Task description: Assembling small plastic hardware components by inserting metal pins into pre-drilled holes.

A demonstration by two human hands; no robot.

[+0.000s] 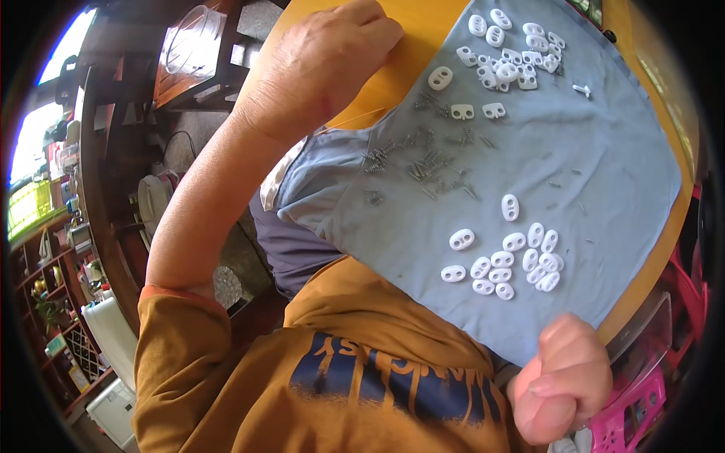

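My left hand (325,64) is closed, knuckles up, over the bare yellow tabletop beside the cloth's left edge. Whatever its curled fingers may hold is hidden. At the lower right, my right hand (565,381) is curled into a fist by the cloth's near corner, and its inside does not show. Between the hands, a blue-grey cloth (521,158) carries small white plastic parts. Oval two-hole cord locks (501,260) lie in a near group. A far heap of white cord lock parts (507,72) sits at the back. Small metal springs (430,162) are scattered midway.
The yellow table (411,57) shows past the cloth's left and right edges. A single white piece (581,90) lies at the far right of the cloth. Pink plastic (630,411) stands beyond my right hand. On the left are a clear round container (190,41) and shelves (57,302).
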